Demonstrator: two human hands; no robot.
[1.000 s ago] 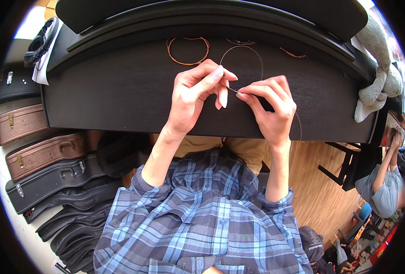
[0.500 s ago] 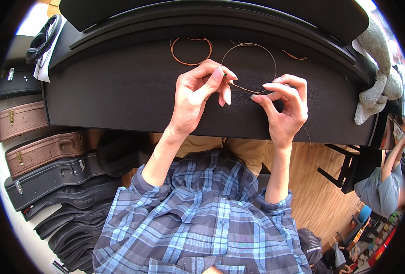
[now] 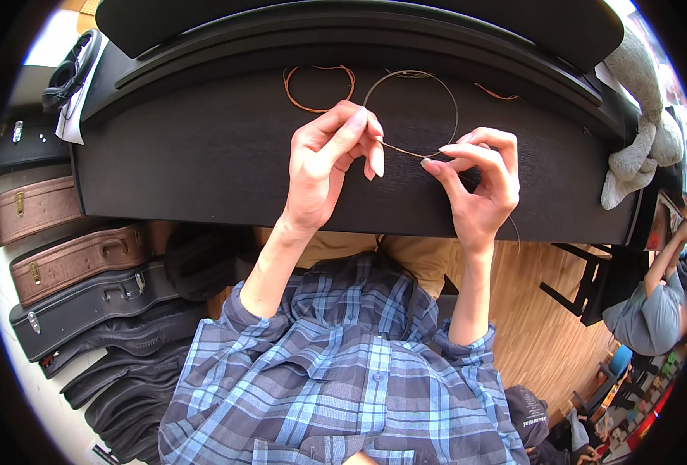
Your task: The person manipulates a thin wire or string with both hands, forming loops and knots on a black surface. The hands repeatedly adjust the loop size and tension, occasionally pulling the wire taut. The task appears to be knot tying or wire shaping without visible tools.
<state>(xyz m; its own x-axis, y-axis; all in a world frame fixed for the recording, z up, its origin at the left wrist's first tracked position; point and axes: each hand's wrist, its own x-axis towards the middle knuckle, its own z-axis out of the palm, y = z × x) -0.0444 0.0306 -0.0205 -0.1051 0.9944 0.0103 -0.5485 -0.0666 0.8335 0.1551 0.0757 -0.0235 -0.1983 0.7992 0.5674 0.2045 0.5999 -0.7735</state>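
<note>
Between my two hands, a thin metal string (image 3: 401, 149), likely an instrument string, curves in a loop above a black wooden surface (image 3: 204, 170). My left hand (image 3: 318, 159) pinches the loop's left side between thumb and fingertips. My right hand (image 3: 479, 170) pinches its lower right side, thumb below and fingers above. A loose tail of the string (image 3: 515, 229) hangs below my right hand past the surface's front edge. Beyond my left hand lies a copper-coloured coil of string (image 3: 298, 104). A short copper-coloured strand (image 3: 495, 93) rests at the far right.
A black raised panel (image 3: 359, 35) backs the surface. Black headphones (image 3: 68, 77) lie at the far left corner, and a grey plush toy (image 3: 630, 170) hangs at the right. Instrument cases (image 3: 80, 260) line the left side. Another person (image 3: 649, 314) is at the right.
My left hand has shifted slightly left, and the loop has moved a little left with it. A small green spot at my left fingertips no longer shows.
</note>
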